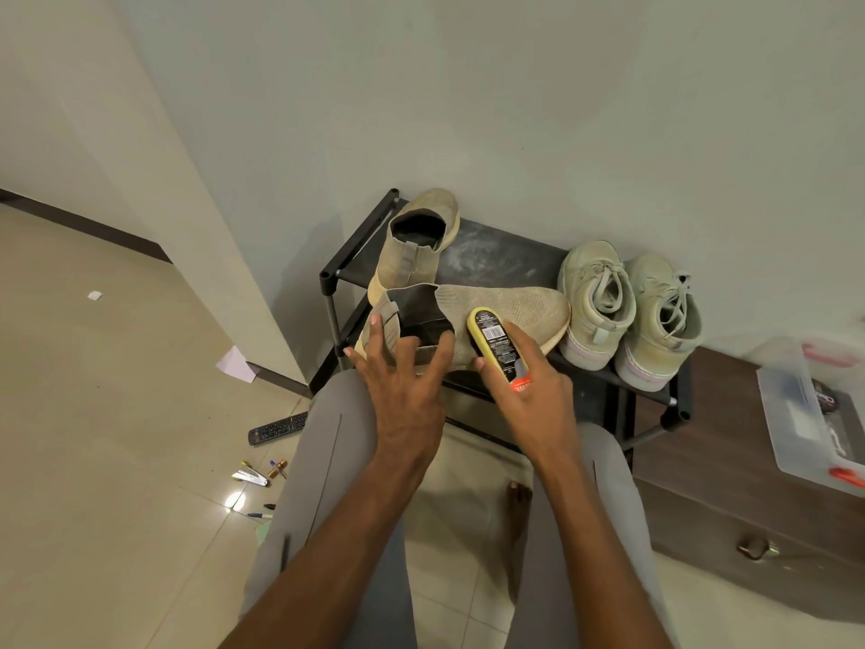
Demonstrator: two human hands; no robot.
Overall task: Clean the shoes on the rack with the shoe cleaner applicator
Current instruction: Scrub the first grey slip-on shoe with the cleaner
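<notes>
A beige knit slip-on shoe (pixel 505 304) lies sideways at the front of the black shoe rack (pixel 496 260), toe pointing right. My left hand (pixel 402 367) grips its heel and collar, fingers spread around the opening. My right hand (pixel 524 377) holds the yellow-and-black shoe cleaner applicator (pixel 496 341) with its sponge side against the side of that shoe. The matching slip-on (pixel 416 245) stands at the rack's back left. A pair of pale green lace-up sneakers (pixel 627 306) stands on the right end of the rack.
A dark wooden cabinet (pixel 749 508) stands right of the rack, with a clear plastic box (pixel 810 414) on top. On the tiled floor to the left lie a remote control (pixel 276 428), pens and small items (pixel 257 475). My knees in grey trousers sit below the rack.
</notes>
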